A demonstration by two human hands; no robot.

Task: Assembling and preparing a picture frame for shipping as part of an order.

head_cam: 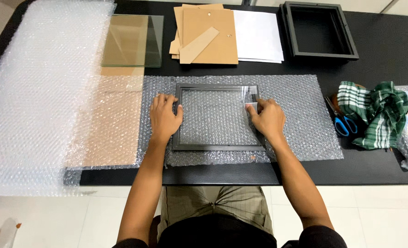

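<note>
A thin black picture frame (213, 147) lies flat on a sheet of bubble wrap (300, 119) in the middle of the black table (388, 36). A clear glass pane (215, 115) sits inside the frame. My left hand (164, 117) rests on the frame's left side, fingers spread over its edge. My right hand (268, 120) lies on the right side, fingertips pressing the pane near the frame's upper right corner. Neither hand lifts anything.
A large bubble wrap sheet (38, 92) covers the left, over a brown board (114, 124). At the back lie a glass pane (132, 40), brown backing boards (211, 34), white paper (259, 34) and a deep black frame (319, 30). Blue-handled scissors (344, 124) and a green checked cloth (374, 115) lie right.
</note>
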